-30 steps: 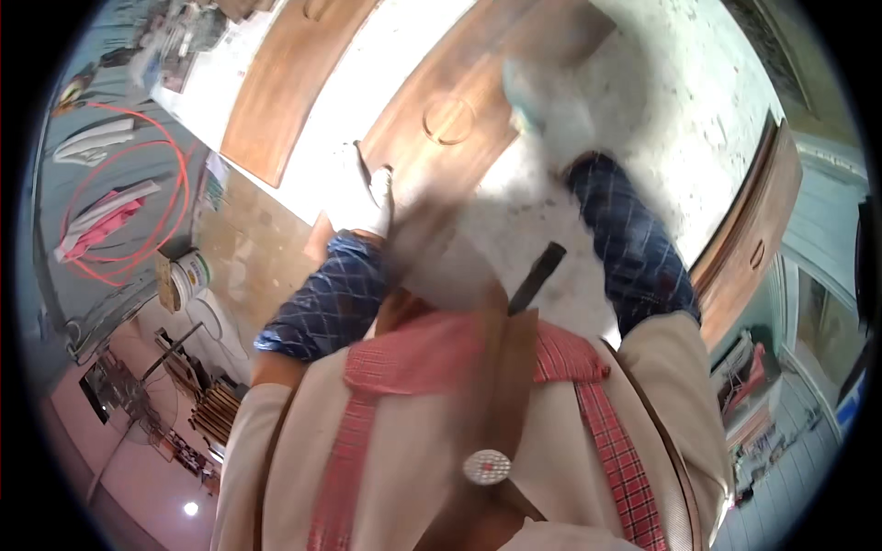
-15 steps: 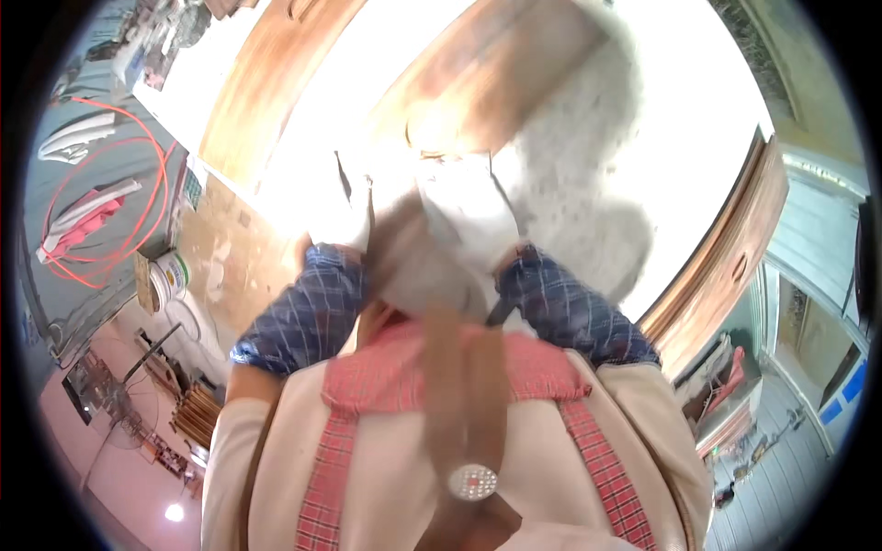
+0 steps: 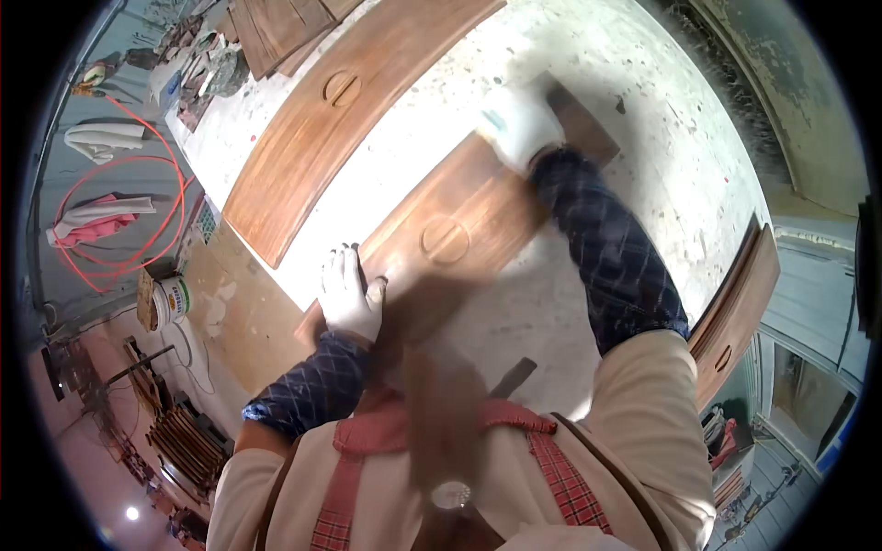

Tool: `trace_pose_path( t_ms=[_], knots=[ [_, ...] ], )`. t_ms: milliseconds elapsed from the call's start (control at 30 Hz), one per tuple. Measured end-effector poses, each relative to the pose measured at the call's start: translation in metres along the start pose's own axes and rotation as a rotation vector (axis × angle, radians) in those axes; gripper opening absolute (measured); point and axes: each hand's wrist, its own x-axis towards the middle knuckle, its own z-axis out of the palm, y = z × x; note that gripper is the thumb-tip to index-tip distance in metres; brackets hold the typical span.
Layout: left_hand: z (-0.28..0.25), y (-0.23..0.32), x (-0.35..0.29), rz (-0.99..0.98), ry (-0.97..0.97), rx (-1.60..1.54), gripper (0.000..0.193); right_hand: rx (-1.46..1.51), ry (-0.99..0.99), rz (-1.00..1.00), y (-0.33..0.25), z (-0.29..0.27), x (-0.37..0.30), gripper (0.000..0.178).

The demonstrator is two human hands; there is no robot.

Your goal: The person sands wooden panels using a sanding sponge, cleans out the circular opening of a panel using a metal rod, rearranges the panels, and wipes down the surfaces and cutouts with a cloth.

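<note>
Wooden board point(image 3: 487, 200) with a round ring cut in its face is laid aslant on the speckled white counter point(image 3: 680, 174). Its near left edge is touched by the white-gloved left hand point(image 3: 354, 298), fingers stretched out, thumb apart from them. Over the board's far end the right hand point(image 3: 522, 129), also gloved, is blurred; whether its grip is apart or clamped on something cannot be told, though a faint bluish patch is seen at it.

By judgement, a rubbing or wiping of the board's face is in hand, with the board steadied by the left hand. For the next move, even pressure along the grain and a firm left hand would be called for, lest the board be slid.

Beyond the board to the left, a second board point(image 3: 354, 118) with a like ring is set apart; well to the board's right, stacked boards point(image 3: 740, 312) are seen.
</note>
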Motion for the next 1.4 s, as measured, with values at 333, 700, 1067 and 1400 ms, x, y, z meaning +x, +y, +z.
trace_pose_path(
  t_ms=[333, 700, 1067, 1400],
  knots=[
    [-0.006, 0.004, 0.007, 0.048, 0.007, -0.012, 0.063, -0.185, 0.214, 0.191, 0.059, -0.012, 0.015, 0.022],
    [0.000, -0.003, -0.001, 0.036, 0.009, -0.010, 0.070, -0.018, 0.196, 0.199, 0.068, -0.005, 0.015, 0.036],
    [0.002, 0.000, 0.002, 0.033, 0.054, 0.014, 0.067, -0.335, 0.168, 0.319, -0.010, -0.013, -0.130, 0.064],
    [0.013, -0.011, -0.012, 0.036, 0.121, 0.044, 0.065, -0.015, -0.174, 0.202, -0.153, -0.013, -0.174, 0.052]
  ],
)
